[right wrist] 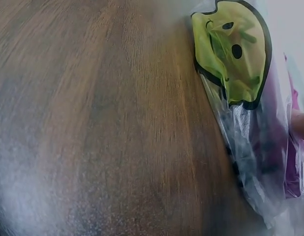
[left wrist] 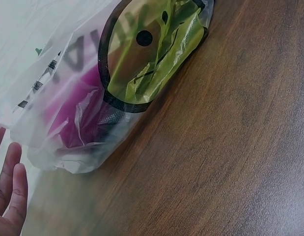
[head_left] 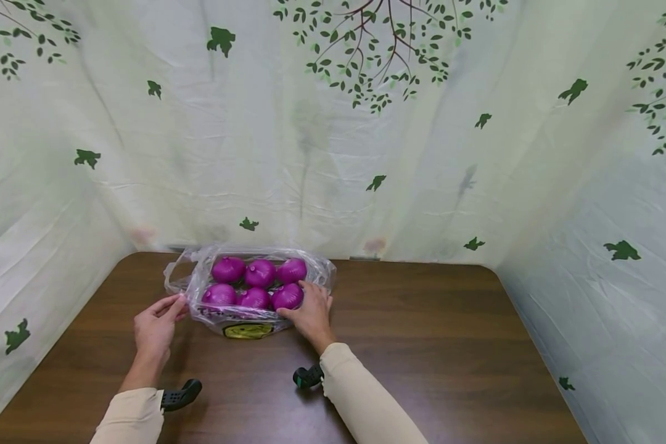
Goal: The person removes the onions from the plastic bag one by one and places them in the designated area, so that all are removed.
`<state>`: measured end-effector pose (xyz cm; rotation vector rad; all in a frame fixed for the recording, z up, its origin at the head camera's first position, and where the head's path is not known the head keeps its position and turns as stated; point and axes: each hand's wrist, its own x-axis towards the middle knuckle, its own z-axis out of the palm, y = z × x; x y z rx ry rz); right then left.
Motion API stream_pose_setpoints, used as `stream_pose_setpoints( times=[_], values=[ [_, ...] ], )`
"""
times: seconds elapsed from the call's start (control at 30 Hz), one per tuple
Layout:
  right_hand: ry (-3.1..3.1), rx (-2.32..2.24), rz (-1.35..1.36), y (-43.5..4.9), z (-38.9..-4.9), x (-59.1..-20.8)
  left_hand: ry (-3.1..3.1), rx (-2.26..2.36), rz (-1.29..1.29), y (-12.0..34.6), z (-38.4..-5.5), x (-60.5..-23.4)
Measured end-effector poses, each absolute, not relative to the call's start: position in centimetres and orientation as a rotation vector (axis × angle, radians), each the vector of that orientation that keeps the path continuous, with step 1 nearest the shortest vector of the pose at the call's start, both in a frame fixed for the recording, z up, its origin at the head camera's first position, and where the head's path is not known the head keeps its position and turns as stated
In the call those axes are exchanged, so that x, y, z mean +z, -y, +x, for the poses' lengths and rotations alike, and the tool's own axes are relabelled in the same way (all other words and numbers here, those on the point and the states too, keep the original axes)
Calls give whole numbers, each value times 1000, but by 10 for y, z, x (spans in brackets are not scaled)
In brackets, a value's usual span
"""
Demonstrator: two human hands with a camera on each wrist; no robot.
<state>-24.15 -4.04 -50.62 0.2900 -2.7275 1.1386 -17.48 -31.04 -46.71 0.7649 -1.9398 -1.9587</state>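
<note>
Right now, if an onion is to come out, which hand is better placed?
Probably the right hand: it straddles the front-right onion, while the left hand pinches the plastic bag at its left edge.

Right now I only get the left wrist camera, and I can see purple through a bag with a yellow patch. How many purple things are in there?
Observer: Six purple onions, in two rows of three, as the head view shows.

Operator: Wow! Where's the other hand? I can't see it at all!

Observer: The right hand has its thumb and fingers around the near-row onion at the right end.

Operator: And is the hand on my side really holding the bag? My picture cuts it off.

Observer: Yes, in the head view the left hand pinches the plastic bag at its left side.
</note>
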Motion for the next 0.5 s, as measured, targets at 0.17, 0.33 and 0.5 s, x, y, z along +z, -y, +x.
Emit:
stream_pose_setpoints(
  times=[0.17,0.33,0.5],
  values=[
    [2771,1107,296,41,-241,-506,1977,-1936,763,311,-174,-468],
    [2792,1104,290,43,-242,-507,2026,-1895,742,310,-175,-469],
    [2797,1120,281,45,-241,-509,2079,-1858,762,311,-173,-469]
  ],
)
